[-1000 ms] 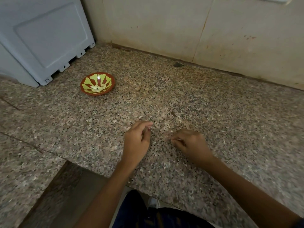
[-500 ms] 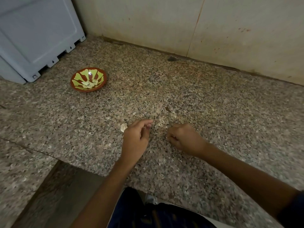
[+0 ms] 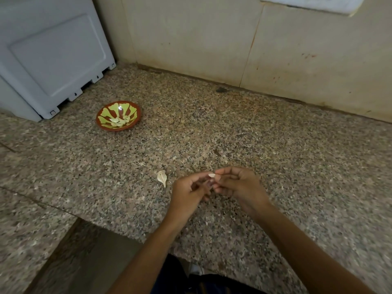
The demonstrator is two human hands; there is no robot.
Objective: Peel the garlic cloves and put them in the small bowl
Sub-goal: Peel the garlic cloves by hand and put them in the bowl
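Starting nearest the camera, both forearms rise from the bottom edge, cut off before the elbows, above a dark patch of clothing that is too dim to make out. The left hand (image 3: 186,193) and right hand (image 3: 237,187) meet over the speckled granite counter (image 3: 297,166), fingertips almost touching. Between them sits a pale garlic clove (image 3: 213,176), pinched by the curled fingers of the right hand, with the left thumb and forefinger closed against its other end. Most of the clove is hidden behind the fingers, so whether any skin clings to it cannot be told; motion blur softens the knuckles too.

Just left of the left hand, a loose whitish piece of garlic (image 3: 162,177) lies on the stone, apart from the fingers; peel or whole clove, I cannot tell.

Farther back and to the left stands the small bowl (image 3: 101,124), red-brown with yellow-green petals, holding several pale cloves whose number is unclear. Behind it a grey plastic appliance (image 3: 53,60) runs off the left edge. A stained beige wall (image 3: 212,39) closes the back, with a white fitting (image 3: 307,3) clipped by the top edge.
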